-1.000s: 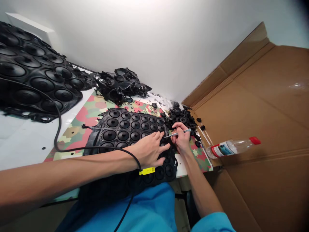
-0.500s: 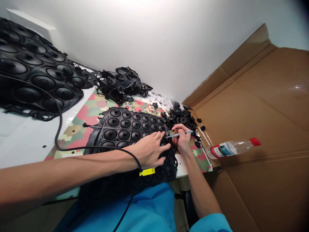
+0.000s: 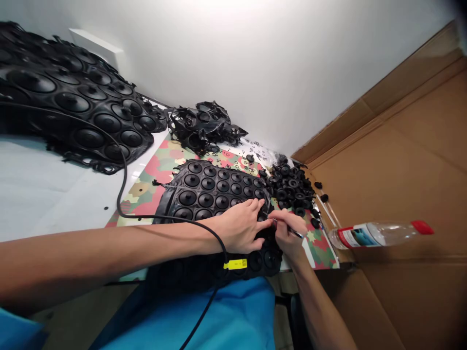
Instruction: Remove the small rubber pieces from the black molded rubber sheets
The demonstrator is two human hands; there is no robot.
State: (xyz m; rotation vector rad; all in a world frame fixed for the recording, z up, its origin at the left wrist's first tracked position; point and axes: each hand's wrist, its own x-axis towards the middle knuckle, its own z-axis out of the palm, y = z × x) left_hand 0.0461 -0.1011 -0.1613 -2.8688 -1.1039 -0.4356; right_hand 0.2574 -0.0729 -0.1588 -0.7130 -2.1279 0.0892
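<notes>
A black rubber sheet with rows of round discs lies on a camouflage-patterned mat. My left hand rests flat on its right part, fingers spread. Beside it, my right hand grips a thin pen-like tool, its tip at the sheet's right edge close to my left fingertips. A black cable with a yellow tag crosses over my left wrist.
Large black disc sheets are piled at the left. Torn black scraps lie by the wall. Loose black discs form a heap at the right, near a plastic bottle and cardboard.
The view has shifted, so the table items appear further right. My right hand has turned and moved down along the sheet's edge, bringing the tool beside my left fingers, which stay on the sheet.
</notes>
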